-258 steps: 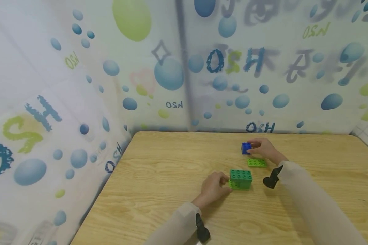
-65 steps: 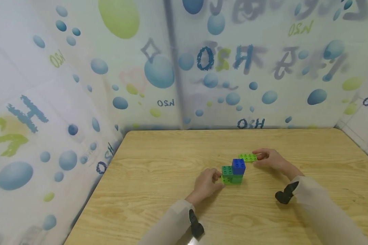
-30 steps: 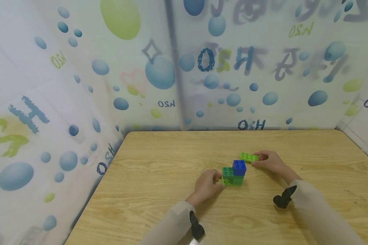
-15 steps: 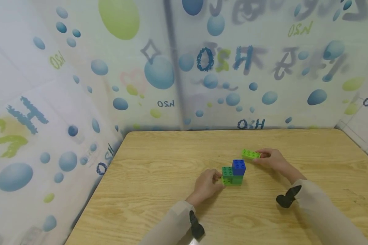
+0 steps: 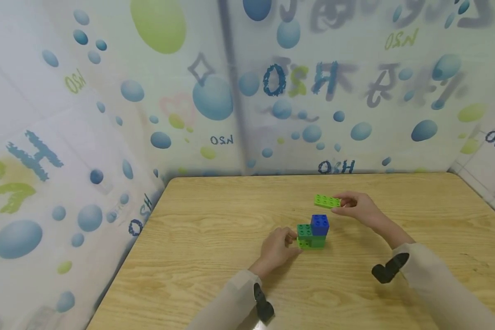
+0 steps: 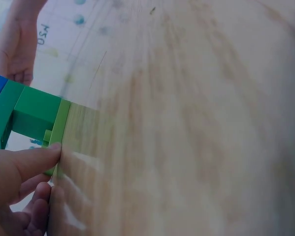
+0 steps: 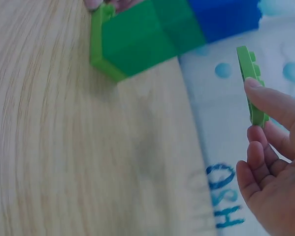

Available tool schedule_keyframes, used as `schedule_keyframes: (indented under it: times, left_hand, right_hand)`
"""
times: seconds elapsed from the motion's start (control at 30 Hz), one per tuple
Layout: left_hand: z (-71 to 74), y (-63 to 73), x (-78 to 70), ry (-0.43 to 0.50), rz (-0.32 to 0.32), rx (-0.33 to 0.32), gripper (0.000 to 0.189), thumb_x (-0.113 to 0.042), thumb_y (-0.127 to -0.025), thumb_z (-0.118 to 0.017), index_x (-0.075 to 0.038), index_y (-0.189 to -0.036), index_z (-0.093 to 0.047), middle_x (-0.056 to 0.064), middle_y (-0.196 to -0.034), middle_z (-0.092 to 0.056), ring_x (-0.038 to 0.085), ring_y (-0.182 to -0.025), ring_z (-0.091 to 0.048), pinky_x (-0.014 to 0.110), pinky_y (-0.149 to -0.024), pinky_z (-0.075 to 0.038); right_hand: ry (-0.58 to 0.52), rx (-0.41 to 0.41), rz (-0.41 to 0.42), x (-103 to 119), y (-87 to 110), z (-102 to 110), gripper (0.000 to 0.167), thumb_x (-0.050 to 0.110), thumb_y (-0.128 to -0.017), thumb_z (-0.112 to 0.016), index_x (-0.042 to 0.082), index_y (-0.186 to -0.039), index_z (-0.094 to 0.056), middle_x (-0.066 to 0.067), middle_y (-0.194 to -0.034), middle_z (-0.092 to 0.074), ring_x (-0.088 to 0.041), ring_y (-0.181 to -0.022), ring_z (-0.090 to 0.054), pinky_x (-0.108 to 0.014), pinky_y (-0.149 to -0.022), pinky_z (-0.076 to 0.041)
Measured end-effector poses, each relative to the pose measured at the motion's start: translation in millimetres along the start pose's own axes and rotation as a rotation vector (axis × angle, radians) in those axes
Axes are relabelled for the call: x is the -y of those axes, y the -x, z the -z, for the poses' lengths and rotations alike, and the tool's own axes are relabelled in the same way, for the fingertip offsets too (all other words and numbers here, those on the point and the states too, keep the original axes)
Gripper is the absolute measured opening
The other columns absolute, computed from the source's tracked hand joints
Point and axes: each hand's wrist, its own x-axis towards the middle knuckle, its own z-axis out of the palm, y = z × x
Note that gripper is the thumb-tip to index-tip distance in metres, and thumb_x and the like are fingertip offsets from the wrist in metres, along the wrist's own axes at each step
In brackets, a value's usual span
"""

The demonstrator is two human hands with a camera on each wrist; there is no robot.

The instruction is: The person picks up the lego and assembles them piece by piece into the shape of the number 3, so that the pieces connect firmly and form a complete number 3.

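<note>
A small brick stack stands on the table. Its base is a flat light green brick (image 5: 303,244), green bricks (image 5: 305,230) sit above, and a blue brick (image 5: 320,222) tops the right end. My left hand (image 5: 277,247) pinches the left end of the base; the left wrist view shows the thumb on the base's edge (image 6: 61,120). Behind the stack, my right hand (image 5: 360,208) pinches a second flat light green brick (image 5: 327,201) by its right end. In the right wrist view this held brick (image 7: 250,83) is off the table, studs facing away from the thumb's side.
The wooden table (image 5: 206,215) reaches back to a patterned curtain (image 5: 338,128) with bubbles and letters. Another patterned curtain (image 5: 66,183) runs along the left side. Dark straps with a camera (image 5: 389,269) sit on both wrists.
My right hand has taken the flat light green brick, lifted it from the table, and moved it slightly left. Earlier it placed the blue brick on the stack. The left hand stays at the base.
</note>
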Motion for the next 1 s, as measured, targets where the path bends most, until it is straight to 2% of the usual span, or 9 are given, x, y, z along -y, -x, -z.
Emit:
schedule_keyframes:
  times: [0.27,0.5,0.8,1.0]
  left_hand:
    - [0.3,0.9,0.1,-0.001,-0.011,-0.002,0.03,-0.022,-0.077,-0.075,-0.011,-0.102,-0.062,-0.005,-0.086,-0.053,0.009,-0.077,-0.049,0.022,-0.066,-0.038]
    - [-0.4,0.4,0.6,0.004,-0.017,-0.003,0.029,-0.022,-0.077,-0.074,-0.01,-0.101,-0.062,-0.005,-0.086,-0.053,0.009,-0.077,-0.049,0.022,-0.066,-0.038]
    - [-0.8,0.1,1.1,-0.006,-0.016,-0.011,0.029,-0.022,-0.077,-0.075,-0.011,-0.101,-0.063,-0.005,-0.085,-0.053,0.008,-0.076,-0.049,0.022,-0.064,-0.038]
    - [-0.6,0.6,0.9,-0.009,-0.016,-0.015,0.029,-0.023,-0.077,-0.075,-0.012,-0.1,-0.063,-0.006,-0.085,-0.053,0.008,-0.076,-0.05,0.022,-0.064,-0.038]
  right_hand:
    - [0.017,-0.005,0.074,27,8.5,-2,0.052,0.028,-0.084,-0.067,-0.003,-0.123,-0.052,-0.012,-0.094,-0.052,-0.023,-0.08,-0.049,-0.038,-0.066,-0.046]
    - [0.003,0.023,0.128,46,19.7,-5,0.048,0.025,-0.083,-0.068,-0.001,-0.121,-0.055,-0.012,-0.093,-0.053,-0.023,-0.079,-0.049,-0.032,-0.064,-0.046]
    - [0.004,0.065,0.176,49,26.5,-14,0.041,0.023,-0.083,-0.069,0.002,-0.116,-0.058,-0.009,-0.092,-0.053,-0.023,-0.083,-0.052,-0.032,-0.07,-0.046]
    - [-0.01,0.078,0.171,48,29.6,-19,0.04,0.023,-0.083,-0.069,0.002,-0.115,-0.058,-0.009,-0.096,-0.053,-0.023,-0.086,-0.052,-0.032,-0.073,-0.046]
